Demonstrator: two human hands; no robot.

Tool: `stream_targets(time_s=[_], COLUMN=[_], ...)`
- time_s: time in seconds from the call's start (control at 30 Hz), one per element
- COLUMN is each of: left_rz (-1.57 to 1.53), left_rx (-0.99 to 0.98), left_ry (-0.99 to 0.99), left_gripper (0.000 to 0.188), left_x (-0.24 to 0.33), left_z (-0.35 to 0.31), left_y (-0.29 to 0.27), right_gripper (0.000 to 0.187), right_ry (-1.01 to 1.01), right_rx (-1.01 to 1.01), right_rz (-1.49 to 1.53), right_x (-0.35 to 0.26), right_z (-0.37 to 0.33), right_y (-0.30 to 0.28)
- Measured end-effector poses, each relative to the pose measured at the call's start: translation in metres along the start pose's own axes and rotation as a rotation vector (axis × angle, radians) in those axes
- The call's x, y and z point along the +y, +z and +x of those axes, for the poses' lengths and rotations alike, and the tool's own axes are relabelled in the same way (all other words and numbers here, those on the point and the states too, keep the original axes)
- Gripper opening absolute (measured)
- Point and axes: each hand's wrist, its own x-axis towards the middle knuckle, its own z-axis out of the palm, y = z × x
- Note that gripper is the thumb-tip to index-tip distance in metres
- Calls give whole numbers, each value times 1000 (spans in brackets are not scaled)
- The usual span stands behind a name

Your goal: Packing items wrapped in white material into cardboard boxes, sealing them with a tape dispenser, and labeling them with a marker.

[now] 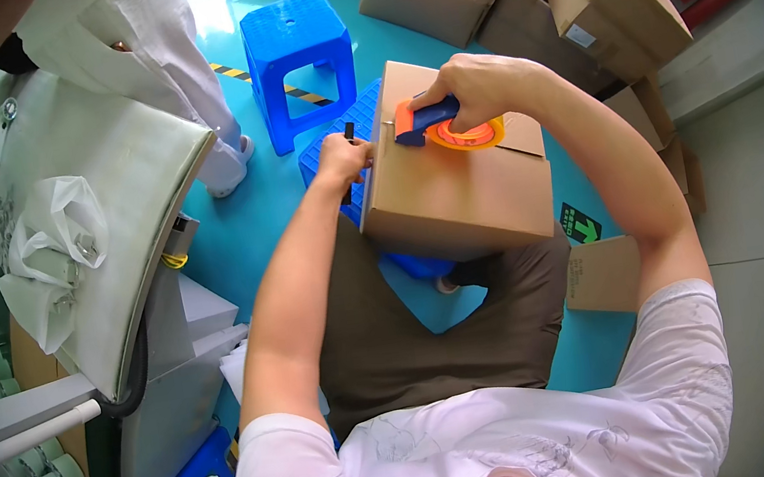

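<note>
Right hand (pixel 481 93) gripped an orange-and-blue tape dispenser (pixel 427 120) on top of a brown box (pixel 454 193), near its left edge. Left hand (pixel 346 159), closed on a slim black thing (pixel 349 131), was at the box's left side. Blue stool (pixel 315 157) showed beneath; another stool (pixel 295 34) stood beyond. White bag (pixel 74 210) lay on a table (pixel 152 140).

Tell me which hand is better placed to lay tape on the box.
Probably the right: the right hand grips the tape dispenser, held over the box. The left hand, at the box's left side, holds a slim black object.
</note>
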Motion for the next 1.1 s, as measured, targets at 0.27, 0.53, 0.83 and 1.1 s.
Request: stream_targets(time_s=[0.27,0.53,0.83,1.1], left_rz=[254,402,361,680], left_rx=[501,333,201,251], left_ry=[274,328,259,323], left_gripper=[32,57,60,46], left_x=[-44,52,48,87], left_z=[6,-44,-40,-49], left_y=[-10,20,15,23], right_gripper=[53,50,57,56], right_ry=[-139,-74,22,171], right_rx=[-101,-165,-281,-78], right_rz=[-78,-91,-51,-83], right_x=[-5,1,69,91], right_z=[34,31,-47,-161], right_y=[-11,-19,19,47])
